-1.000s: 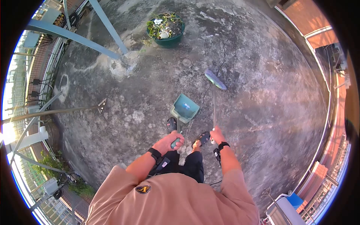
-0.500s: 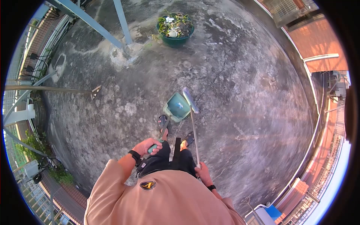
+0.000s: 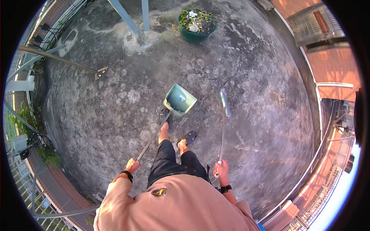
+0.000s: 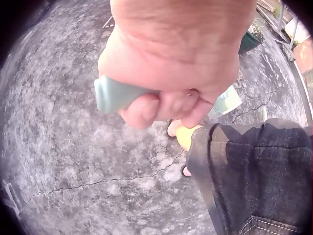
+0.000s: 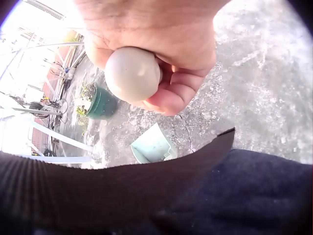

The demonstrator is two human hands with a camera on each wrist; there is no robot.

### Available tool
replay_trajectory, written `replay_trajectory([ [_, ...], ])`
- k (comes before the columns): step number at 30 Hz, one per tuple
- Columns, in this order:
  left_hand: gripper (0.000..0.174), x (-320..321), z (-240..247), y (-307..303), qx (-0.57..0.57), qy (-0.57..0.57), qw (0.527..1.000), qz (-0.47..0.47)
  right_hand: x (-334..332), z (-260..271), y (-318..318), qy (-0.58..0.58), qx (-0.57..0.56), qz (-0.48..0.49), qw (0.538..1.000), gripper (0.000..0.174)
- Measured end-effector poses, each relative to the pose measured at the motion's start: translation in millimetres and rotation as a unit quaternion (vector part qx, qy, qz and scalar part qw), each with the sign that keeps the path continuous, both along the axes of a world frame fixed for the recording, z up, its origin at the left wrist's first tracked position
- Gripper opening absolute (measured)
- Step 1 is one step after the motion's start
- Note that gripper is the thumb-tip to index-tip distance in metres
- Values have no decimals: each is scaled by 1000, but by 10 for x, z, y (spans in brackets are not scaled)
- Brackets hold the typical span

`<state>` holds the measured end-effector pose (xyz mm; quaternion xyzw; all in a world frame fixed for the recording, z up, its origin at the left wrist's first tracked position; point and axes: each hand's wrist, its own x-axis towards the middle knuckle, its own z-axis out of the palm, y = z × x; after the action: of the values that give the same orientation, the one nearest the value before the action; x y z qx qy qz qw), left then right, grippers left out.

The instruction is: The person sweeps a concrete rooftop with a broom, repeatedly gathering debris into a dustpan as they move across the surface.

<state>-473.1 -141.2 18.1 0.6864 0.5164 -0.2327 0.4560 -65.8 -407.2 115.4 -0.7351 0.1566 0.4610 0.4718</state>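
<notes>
My left hand (image 3: 133, 165) grips the pale green end of a dustpan's long handle, and in the left wrist view the fingers curl round that grip (image 4: 117, 94). The green dustpan (image 3: 189, 101) is beyond my feet, its mouth facing away to the right, with a small bluish-white piece (image 3: 181, 97) inside. My right hand (image 3: 221, 168) holds a broom near the top of its handle; the rounded white end (image 5: 131, 74) pokes out of the fist in the right wrist view. The broom head (image 3: 225, 103), with pale bristles, is right of the dustpan, apart from it.
A dark green tub (image 3: 194, 37) of plants and debris stands ahead. Blue-grey metal legs (image 3: 145, 15) rise at the upper left, and a wooden pole (image 3: 63, 57) reaches in below them. Cracked, stained concrete (image 3: 262, 100) spreads around, with a low wall edge (image 3: 318, 111) at right.
The broom head swung left to the dustpan, then back out to its right. The left hand moved left and back toward the body, and the dustpan tilted and shifted slightly.
</notes>
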Motion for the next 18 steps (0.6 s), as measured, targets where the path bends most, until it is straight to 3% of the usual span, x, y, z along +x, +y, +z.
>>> replay_trajectory([
  [1,14,-7,-95,-134,23,36,997,59,-14,-64,-74,-3,-7,10,1000,25],
  [2,12,-121,-261,-246,55,-9,998,-27,-49,-103,-139,-6,-5,11,1000,25],
  [4,13,-236,-887,-418,164,-32,981,-99,-106,-166,-182,-7,6,7,1000,21],
  [5,14,-15,-699,-278,223,-117,935,-248,-128,-135,-144,-9,6,4,1000,21],
  [6,14,87,-706,-173,222,-120,935,-251,-171,-97,-114,9,-8,-35,999,18],
  [8,16,282,-636,-40,31,-74,970,-229,-181,-51,-108,26,-23,-73,997,15],
  [9,19,356,-487,48,-36,-85,985,-144,-191,-58,-96,46,-18,-91,995,13],
  [10,19,419,-428,116,-35,-83,984,-152,-245,-110,-138,68,-13,-112,991,13],
  [12,21,522,-314,236,-104,17,988,115,-330,-177,-193,68,9,-83,994,13],
  [14,22,655,-187,396,-107,47,990,74,-417,-215,-153,78,-17,-49,996,11],
  [18,15,1007,21,791,-74,84,994,8,-562,-201,43,56,-39,-82,994,9],
])
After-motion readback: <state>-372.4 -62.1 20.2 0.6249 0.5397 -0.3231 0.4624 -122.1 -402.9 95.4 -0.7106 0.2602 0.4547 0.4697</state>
